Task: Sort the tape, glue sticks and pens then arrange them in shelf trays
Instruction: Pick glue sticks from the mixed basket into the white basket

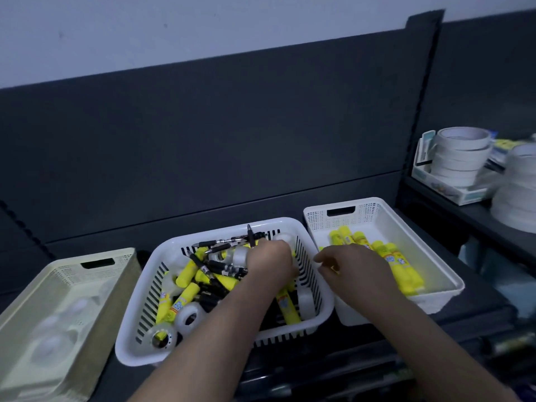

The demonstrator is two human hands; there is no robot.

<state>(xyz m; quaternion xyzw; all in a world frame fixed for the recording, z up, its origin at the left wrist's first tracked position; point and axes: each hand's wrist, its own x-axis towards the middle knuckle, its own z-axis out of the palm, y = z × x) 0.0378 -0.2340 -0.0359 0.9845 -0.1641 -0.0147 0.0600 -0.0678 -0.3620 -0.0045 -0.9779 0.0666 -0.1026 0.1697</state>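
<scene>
Three containers stand in a row on the dark shelf.

1. The slotted basket [127,352], centre, holds mixed black pens [220,268], yellow glue sticks [188,268] and a clear tape roll [188,314], among others.
2. The white tray [342,221], right, holds sorted glue sticks [403,271].
3. The cream tray [124,285], left, holds blurred tape rolls [55,343].

The left hand [269,262] reaches into the basket. Its own back hides its fingers, so we cannot tell its grasp. One pen [250,235] stands up just beyond the knuckles.

The right hand [356,271] hovers over the two adjoining rims with its fingers loosely curled. We see a yellow speck beneath it and cannot tell whether anything is held.
</scene>
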